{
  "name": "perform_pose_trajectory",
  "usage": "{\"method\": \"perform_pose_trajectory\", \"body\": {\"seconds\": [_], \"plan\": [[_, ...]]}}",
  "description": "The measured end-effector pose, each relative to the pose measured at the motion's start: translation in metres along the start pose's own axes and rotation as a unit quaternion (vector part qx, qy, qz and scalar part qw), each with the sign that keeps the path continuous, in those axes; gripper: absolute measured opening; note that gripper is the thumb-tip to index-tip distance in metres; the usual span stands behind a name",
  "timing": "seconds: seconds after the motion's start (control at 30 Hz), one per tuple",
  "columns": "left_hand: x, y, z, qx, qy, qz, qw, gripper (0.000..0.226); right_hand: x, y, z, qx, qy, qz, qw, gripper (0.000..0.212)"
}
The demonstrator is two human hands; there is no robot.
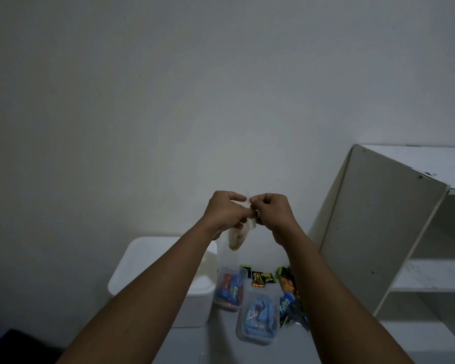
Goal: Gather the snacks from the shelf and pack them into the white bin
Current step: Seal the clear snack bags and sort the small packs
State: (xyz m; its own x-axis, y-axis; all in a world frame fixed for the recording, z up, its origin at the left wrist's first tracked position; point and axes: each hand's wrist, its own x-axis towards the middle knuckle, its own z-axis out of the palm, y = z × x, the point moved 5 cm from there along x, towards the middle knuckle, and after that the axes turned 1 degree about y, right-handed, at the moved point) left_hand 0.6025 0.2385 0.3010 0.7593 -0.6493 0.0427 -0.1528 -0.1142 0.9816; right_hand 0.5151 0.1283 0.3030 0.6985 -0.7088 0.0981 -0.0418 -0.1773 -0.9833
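Both my hands are raised in front of the wall, pinching the top of a small clear snack bag (236,239) with pale brown contents that hangs below them. My left hand (225,212) holds the bag's left side, my right hand (271,211) the right side. Below stands the white bin (153,261), partly hidden by my left forearm. On the floor beside it lie two clear tubs of blue snack packets (229,288) (259,317) and loose packets (262,278) (288,300). The white shelf (384,227) stands at the right.
The shelf's boards (436,277) at the right edge look bare. A dark object (11,348) sits at the bottom left corner. The plain wall fills the upper view.
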Motion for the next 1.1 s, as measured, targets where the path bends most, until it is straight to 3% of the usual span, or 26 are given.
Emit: {"method": "perform_pose_trajectory", "body": {"seconds": [0.1,0.37,0.53,0.8,0.9,1.1], "plan": [[0.000,-0.001,-0.003,0.036,0.007,0.001,0.999,0.026,0.001,0.004,-0.001,0.001,0.016,0.007,1.000,0.016],[0.001,-0.005,-0.002,0.008,0.023,0.013,1.000,0.004,0.000,0.004,0.002,0.009,0.006,-0.010,1.000,0.019],[0.003,-0.006,-0.003,0.007,0.026,0.029,0.999,0.005,-0.004,0.007,0.001,0.030,-0.032,0.020,0.999,0.010],[0.000,-0.010,-0.003,-0.031,0.028,0.013,0.999,0.005,-0.008,0.007,0.001,0.023,-0.107,0.054,0.993,0.032],[0.001,-0.009,-0.008,-0.046,0.042,0.005,0.998,0.007,-0.008,0.007,0.000,0.008,-0.099,0.041,0.994,0.036],[0.001,-0.004,-0.009,-0.056,0.028,0.016,0.998,0.005,-0.011,0.006,0.006,0.046,-0.109,0.039,0.992,0.020]]}}
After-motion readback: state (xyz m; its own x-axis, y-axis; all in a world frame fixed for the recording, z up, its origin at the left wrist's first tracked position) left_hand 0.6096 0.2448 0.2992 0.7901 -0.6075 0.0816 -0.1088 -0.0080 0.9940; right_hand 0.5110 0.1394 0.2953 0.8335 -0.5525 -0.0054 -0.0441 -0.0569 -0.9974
